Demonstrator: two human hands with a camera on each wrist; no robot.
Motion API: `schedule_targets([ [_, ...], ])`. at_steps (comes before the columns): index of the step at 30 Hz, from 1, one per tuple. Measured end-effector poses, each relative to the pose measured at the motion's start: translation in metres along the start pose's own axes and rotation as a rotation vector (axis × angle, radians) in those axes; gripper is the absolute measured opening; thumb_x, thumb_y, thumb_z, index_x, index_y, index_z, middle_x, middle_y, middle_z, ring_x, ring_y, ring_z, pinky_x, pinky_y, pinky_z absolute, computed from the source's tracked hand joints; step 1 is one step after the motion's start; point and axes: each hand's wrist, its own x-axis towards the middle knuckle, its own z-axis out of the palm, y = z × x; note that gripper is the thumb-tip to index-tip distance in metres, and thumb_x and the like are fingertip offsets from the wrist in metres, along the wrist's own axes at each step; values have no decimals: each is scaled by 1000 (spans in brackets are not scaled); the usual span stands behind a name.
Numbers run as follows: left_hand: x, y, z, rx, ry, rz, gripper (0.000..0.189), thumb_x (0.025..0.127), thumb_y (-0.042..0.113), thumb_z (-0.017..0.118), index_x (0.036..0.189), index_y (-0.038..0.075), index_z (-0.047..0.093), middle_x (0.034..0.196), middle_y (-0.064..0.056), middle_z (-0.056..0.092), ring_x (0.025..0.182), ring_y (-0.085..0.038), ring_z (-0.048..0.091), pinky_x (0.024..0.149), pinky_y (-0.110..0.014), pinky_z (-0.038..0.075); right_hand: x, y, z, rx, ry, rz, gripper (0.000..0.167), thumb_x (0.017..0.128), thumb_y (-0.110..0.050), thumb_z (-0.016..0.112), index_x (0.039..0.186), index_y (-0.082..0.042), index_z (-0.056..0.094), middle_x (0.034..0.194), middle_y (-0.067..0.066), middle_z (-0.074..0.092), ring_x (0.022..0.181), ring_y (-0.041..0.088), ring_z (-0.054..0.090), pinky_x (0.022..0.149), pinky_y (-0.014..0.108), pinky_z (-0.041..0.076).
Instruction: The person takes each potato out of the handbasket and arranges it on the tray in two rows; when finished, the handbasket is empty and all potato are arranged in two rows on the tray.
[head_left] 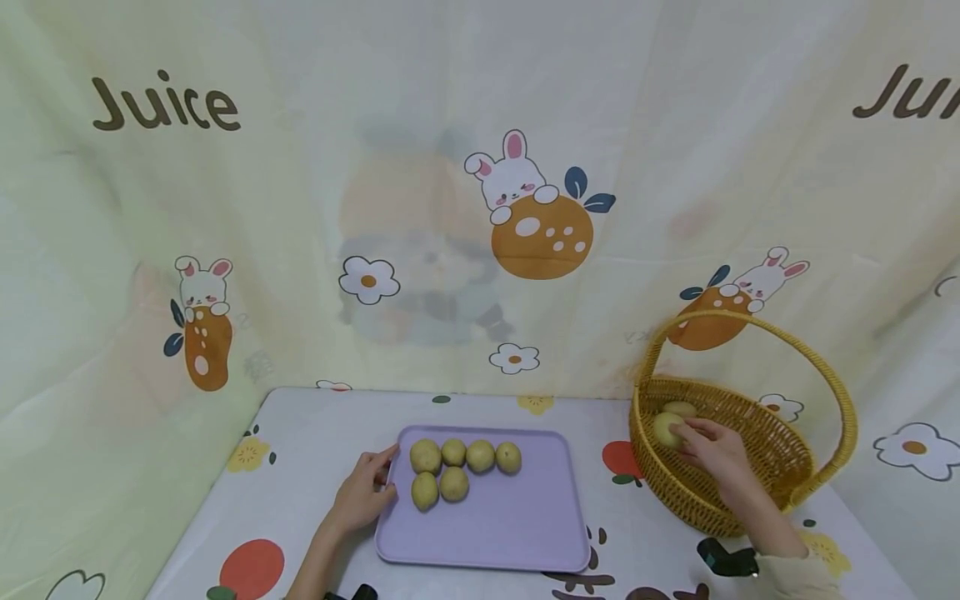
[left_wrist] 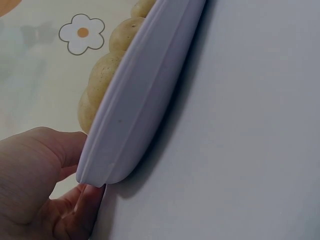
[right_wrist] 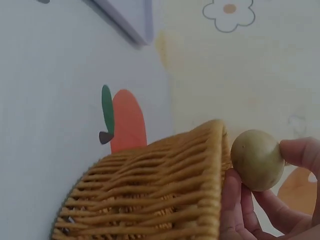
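My left hand (head_left: 362, 492) is at the left edge of a lilac tray (head_left: 510, 533), and the left wrist view shows its digits holding the rim (left_wrist: 107, 165). Several round, yellowish potatoes (head_left: 480, 456) sit in the tray's upper left part, in a row along the back with more in front. My right hand (head_left: 712, 450) pinches a potato (right_wrist: 257, 160) between thumb and fingers, at the left side of the yellow wicker basket (head_left: 750, 417). Behind the held potato, another potato (head_left: 680, 408) lies inside the basket, partly hidden.
The basket's tall arched handle (head_left: 843, 400) rises above its opening. A printed white tablecloth (head_left: 322, 433) covers the table under tray and basket. Close behind hangs a curtain (head_left: 420, 358) with rabbits, flowers and fruit. A black wrist camera (head_left: 726, 557) is on the right wrist.
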Motion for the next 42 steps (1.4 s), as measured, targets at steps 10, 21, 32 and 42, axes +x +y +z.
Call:
schedule_targets([
  [10, 0, 2, 0, -20, -9, -3, 63, 78, 5, 64, 140, 3, 53, 104, -4, 50, 82, -10, 50, 67, -27, 40, -7, -8, 12, -29, -32, -27, 73, 96, -40, 60, 143, 11, 39, 122, 13, 55, 84, 4, 63, 79, 28, 54],
  [21, 0, 0, -1, -18, -3, -6, 63, 77, 5, 64, 139, 3, 55, 104, -4, 51, 81, -10, 50, 66, -27, 40, -14, -18, 38, -28, -60, -66, 66, 98, -35, 59, 141, 12, 41, 117, 15, 58, 86, 14, 61, 76, 27, 54],
  [32, -2, 0, -2, -27, 10, 11, 63, 76, 6, 65, 138, 3, 56, 104, -4, 52, 79, -9, 50, 65, -26, 40, -15, -23, 64, -8, -48, -73, 59, 96, -29, 63, 137, 11, 47, 114, 16, 61, 83, 13, 63, 73, 24, 54],
  [42, -2, 2, -2, -38, 4, 22, 62, 76, 4, 66, 138, 3, 56, 104, -4, 52, 80, -11, 52, 66, -26, 40, -21, -22, 93, -6, -32, -112, 47, 92, -17, 66, 127, 13, 56, 90, 8, 65, 73, 15, 61, 64, 27, 52],
])
